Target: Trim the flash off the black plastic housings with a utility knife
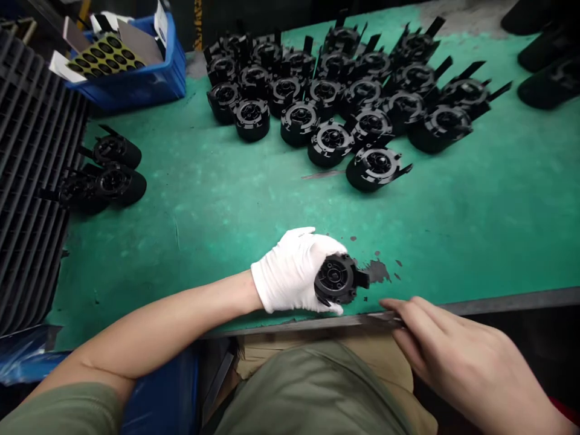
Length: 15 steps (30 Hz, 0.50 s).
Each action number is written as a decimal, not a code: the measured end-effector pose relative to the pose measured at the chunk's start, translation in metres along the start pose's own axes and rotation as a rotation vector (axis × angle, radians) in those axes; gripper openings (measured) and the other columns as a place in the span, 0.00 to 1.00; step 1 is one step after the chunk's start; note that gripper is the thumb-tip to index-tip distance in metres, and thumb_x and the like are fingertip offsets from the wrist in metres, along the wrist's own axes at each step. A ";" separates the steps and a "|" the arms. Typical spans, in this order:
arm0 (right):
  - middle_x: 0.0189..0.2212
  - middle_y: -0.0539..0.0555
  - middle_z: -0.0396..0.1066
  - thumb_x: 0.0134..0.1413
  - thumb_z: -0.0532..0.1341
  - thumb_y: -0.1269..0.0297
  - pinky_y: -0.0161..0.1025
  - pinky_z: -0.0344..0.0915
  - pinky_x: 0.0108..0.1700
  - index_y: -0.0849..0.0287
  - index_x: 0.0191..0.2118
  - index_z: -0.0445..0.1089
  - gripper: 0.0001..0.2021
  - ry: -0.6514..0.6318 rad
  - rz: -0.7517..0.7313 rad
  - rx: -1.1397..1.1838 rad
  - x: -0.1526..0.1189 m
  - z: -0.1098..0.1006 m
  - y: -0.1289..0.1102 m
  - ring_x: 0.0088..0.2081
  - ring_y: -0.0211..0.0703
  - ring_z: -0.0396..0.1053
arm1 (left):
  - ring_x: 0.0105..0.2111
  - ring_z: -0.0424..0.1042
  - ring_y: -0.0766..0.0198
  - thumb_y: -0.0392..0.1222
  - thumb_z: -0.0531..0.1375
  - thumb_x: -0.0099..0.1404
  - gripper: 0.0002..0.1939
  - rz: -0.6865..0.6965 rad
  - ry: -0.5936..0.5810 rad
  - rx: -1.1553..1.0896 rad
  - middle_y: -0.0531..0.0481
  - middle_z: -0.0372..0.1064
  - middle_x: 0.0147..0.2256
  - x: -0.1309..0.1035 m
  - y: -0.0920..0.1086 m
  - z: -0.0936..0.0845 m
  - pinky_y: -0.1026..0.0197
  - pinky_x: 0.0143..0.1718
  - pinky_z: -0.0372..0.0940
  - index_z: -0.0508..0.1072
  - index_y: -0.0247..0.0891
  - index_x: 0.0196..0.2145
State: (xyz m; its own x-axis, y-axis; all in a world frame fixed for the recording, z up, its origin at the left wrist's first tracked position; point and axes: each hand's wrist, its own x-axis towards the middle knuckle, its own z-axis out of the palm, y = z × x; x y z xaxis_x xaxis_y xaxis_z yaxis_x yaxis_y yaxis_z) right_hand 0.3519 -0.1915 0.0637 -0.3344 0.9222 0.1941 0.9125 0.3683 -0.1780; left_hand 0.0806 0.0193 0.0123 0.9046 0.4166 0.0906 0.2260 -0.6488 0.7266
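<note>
My left hand (pixel 296 272), in a white glove, is wrapped round a black plastic motor housing (pixel 336 277) near the table's front edge. The housing's ribbed round end faces up, and a short tab sticks out to its right. My right hand (pixel 446 344), bare, is just right of the housing and apart from it, over the front edge. Its thumb and fingers are pinched together. A thin greyish shape shows by the fingertips, but I cannot make out whether it is a held tool or part of the table edge.
Many similar black housings (pixel 330 142) stand on the green tabletop (pixel 217 199) at the back; several more (pixel 118 181) lie at left. A blue bin (pixel 158 84) holds sheets with round black stickers (pixel 106 55). Ribbed dark racking (pixel 31 151) borders the left side. Dark cylinders (pixel 550 81) stand back right.
</note>
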 end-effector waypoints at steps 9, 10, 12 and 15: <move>0.59 0.58 0.92 0.92 0.63 0.60 0.44 0.87 0.50 0.46 0.84 0.72 0.25 0.117 0.267 0.332 0.024 0.026 -0.021 0.51 0.54 0.93 | 0.61 0.90 0.31 0.90 0.89 0.42 0.56 -0.107 0.423 -0.007 0.29 0.88 0.61 -0.012 -0.020 0.014 0.29 0.65 0.88 0.77 0.45 0.48; 0.60 0.59 0.91 0.92 0.62 0.60 0.45 0.87 0.52 0.47 0.85 0.71 0.25 0.139 0.262 0.317 0.029 0.031 -0.020 0.54 0.55 0.93 | 0.58 0.90 0.33 0.94 0.87 0.42 0.57 -0.113 0.419 0.022 0.31 0.87 0.57 -0.015 -0.021 0.013 0.31 0.62 0.89 0.76 0.45 0.46; 0.58 0.58 0.91 0.92 0.62 0.62 0.46 0.86 0.53 0.48 0.86 0.71 0.26 0.165 0.240 0.278 0.035 0.036 -0.015 0.54 0.55 0.92 | 0.48 0.89 0.40 0.99 0.81 0.44 0.57 -0.140 0.381 0.085 0.38 0.83 0.47 -0.019 -0.023 0.012 0.38 0.50 0.90 0.74 0.45 0.43; 0.50 0.55 0.88 0.92 0.62 0.64 0.43 0.82 0.48 0.50 0.86 0.71 0.26 0.130 0.188 0.190 0.030 0.033 -0.011 0.45 0.49 0.90 | 0.37 0.83 0.48 1.04 0.75 0.46 0.59 -0.176 0.332 0.170 0.47 0.75 0.39 -0.022 -0.022 0.011 0.44 0.38 0.87 0.75 0.44 0.42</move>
State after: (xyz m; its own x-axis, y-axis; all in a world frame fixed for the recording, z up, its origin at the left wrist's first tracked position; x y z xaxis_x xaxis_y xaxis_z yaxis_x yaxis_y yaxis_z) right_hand 0.3236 -0.1645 0.0394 -0.1192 0.9581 0.2604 0.8912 0.2189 -0.3973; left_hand 0.0597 0.0174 -0.0134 0.6870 0.6957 0.2098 0.4491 -0.6336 0.6300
